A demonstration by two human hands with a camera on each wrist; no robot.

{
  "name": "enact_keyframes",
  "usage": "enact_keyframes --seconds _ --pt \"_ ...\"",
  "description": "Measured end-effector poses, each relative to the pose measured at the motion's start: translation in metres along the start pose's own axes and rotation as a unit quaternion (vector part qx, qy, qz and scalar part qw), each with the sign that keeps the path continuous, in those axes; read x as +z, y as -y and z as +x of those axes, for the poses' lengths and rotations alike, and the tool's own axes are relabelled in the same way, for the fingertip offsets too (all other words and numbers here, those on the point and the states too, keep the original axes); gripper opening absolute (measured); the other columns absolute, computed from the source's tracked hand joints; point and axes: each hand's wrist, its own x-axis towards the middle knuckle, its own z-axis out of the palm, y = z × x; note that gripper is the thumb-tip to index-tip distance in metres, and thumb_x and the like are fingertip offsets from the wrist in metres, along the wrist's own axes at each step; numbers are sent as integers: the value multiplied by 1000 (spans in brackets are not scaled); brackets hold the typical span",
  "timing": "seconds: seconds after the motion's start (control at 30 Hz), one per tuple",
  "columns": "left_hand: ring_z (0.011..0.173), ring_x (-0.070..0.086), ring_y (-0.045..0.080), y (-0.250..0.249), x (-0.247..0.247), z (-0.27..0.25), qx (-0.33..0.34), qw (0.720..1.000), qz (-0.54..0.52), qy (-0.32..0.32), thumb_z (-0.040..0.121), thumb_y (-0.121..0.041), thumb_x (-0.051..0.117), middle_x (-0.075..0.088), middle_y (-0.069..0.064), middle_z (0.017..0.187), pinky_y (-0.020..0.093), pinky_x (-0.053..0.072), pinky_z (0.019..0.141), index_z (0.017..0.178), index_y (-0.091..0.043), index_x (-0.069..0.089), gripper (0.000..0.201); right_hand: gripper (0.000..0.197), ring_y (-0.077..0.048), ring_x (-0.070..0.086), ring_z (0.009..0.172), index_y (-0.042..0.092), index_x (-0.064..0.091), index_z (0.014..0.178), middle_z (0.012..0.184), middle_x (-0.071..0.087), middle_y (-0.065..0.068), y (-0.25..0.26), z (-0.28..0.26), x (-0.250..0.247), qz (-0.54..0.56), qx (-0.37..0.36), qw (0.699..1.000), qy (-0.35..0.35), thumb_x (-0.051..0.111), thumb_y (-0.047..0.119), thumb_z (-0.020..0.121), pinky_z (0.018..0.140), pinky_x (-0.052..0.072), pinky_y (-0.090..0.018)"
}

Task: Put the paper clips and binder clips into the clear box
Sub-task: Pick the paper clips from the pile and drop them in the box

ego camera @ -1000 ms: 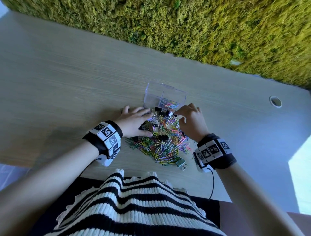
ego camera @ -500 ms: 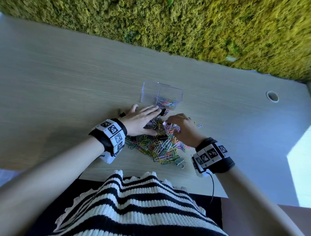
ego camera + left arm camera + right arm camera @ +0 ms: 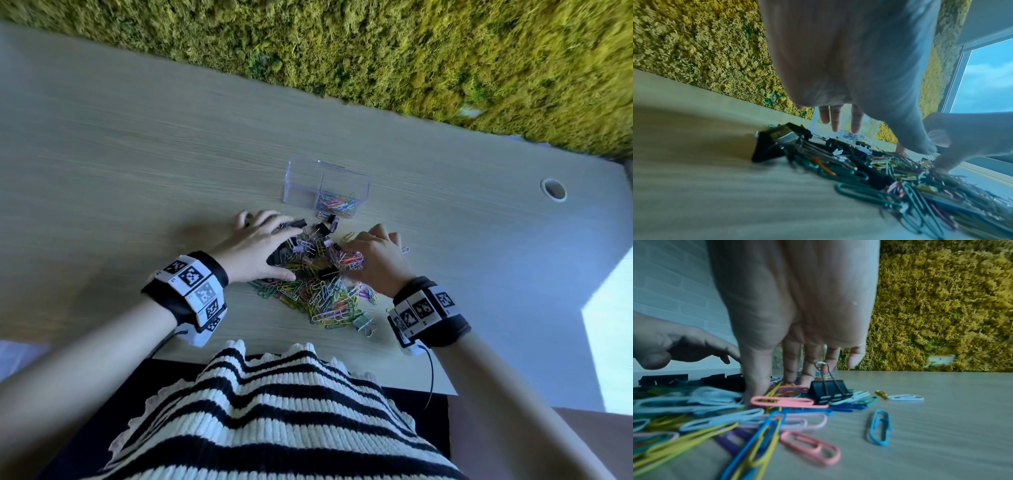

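A clear box [image 3: 301, 181] lies on the table with several coloured paper clips [image 3: 337, 204] inside. Just in front of it is a pile of paper clips [image 3: 322, 294] mixed with black binder clips [image 3: 297, 224]. My left hand [image 3: 270, 236] lies flat over the pile's left side, its fingers [image 3: 835, 118] straight above a black binder clip [image 3: 774, 142]. My right hand [image 3: 363, 246] arches over the pile's right side. Its thumb and fingertips [image 3: 756, 386] are planted on the clips beside a black binder clip [image 3: 828, 391]; it lifts nothing. A pale green binder clip [image 3: 363, 322] lies at the near edge.
A moss wall [image 3: 376, 51] runs along the table's far edge. A round cable hole [image 3: 553, 189] sits at the far right. A few stray paper clips [image 3: 879, 426] lie right of the pile. The table's near edge [image 3: 308, 356] is close to my striped top.
My right hand has drawn back from the box's mouth to the pile and set its fingertips on the clips. My left hand has stayed on the pile's left side.
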Motion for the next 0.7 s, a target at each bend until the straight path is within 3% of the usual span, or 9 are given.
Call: enact_keyframes --seconds 0.13,0.23,0.33,0.4,0.47,0.53,0.57,0.63,0.7 --pt "132 21 15 -7 -2 4 8 999 -3 -31 71 -74 51 29 -6 147 45 21 100 141 -33 33 83 25 -21 42 103 28 70 101 95 68 8 4 6 2 31 0 999 -38 70 34 77 85 25 -39" --pt "127 27 14 -16 -4 13 22 997 -17 -70 75 -65 58 39 -9 139 40 21 92 136 -32 43 71 16 -22 44 101 23 74 92 87 67 3 0 9 6 64 31 996 -56 70 26 77 82 23 -36" --pt "120 34 13 -22 -2 26 27 995 -38 -87 77 -58 61 50 -12 127 37 22 84 128 -33 51 58 15 -18 46 96 20 76 87 70 55 19 -4 7 5 175 64 979 -78 76 26 73 79 23 -32" --pt "117 36 13 -26 -2 35 23 995 -42 -87 79 -54 62 53 -13 122 36 22 81 127 -34 52 52 13 -11 48 83 17 76 81 66 46 26 -6 4 1 245 75 960 -112 78 22 70 80 34 -35" --pt "117 36 14 -29 -4 42 17 996 -41 -82 82 -49 61 52 -12 125 35 21 81 130 -35 49 51 12 3 49 72 13 76 79 67 53 23 -8 2 -6 292 88 942 -138 79 18 69 77 43 -32" --pt "118 35 15 -32 -5 48 3 997 -39 -70 87 -45 57 48 -11 131 36 22 84 136 -35 43 52 10 8 54 74 14 76 79 74 68 7 -10 3 -14 337 92 924 -158 79 17 70 74 46 -22" --pt "119 35 15 -33 -5 50 -3 998 -34 -60 89 -42 54 45 -11 134 37 23 87 138 -34 39 52 10 6 55 79 17 76 80 79 70 1 -11 5 -19 351 86 916 -176 78 18 70 75 47 -22" --pt "120 33 16 -36 -5 54 -3 999 -17 -35 94 -36 46 41 -10 137 39 25 91 142 -34 31 50 13 -10 57 88 23 74 83 82 70 1 -10 13 -29 370 82 899 -221 78 20 71 81 49 -34" --pt "120 34 17 -38 -5 57 9 1000 -6 -20 96 -32 42 42 -7 135 40 26 94 142 -31 31 47 15 -17 57 91 26 74 86 87 67 -2 -8 26 -41 389 89 881 -254 78 22 71 83 49 -40"
